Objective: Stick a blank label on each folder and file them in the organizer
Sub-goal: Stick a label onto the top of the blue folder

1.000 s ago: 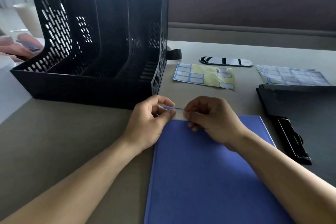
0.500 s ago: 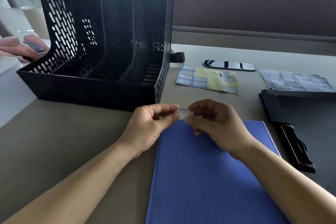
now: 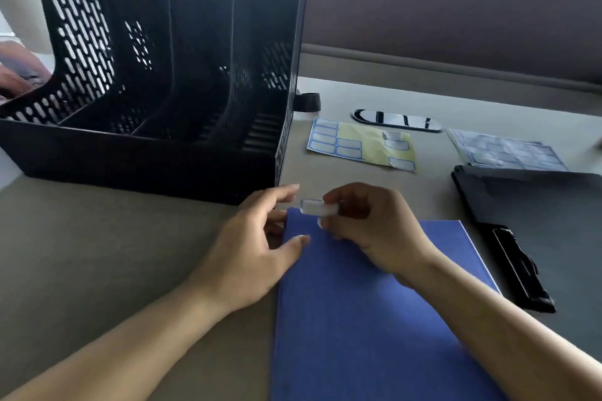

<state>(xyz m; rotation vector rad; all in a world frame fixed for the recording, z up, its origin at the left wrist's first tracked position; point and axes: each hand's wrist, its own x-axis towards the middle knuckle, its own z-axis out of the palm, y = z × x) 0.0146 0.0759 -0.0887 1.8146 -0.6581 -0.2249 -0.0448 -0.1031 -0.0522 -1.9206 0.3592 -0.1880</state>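
Operator: Status at blue folder (image 3: 358, 335)?

Inspector: Labelling under way. Steadying with left hand (image 3: 254, 251), fingers loosely spread, thumb on cover. Pinching blank label (image 3: 312, 207) in right hand (image 3: 374, 228) at far left corner, not yet pressed flat.

Operator: Count, outward?

Inspector: One blue folder, one label in hand, one black folder (image 3: 547, 215) with no label seen, one part-used label sheet (image 3: 358, 140), one sheet stack (image 3: 501, 153), one organizer (image 3: 146, 159). No filing yet, judging by visible slots.
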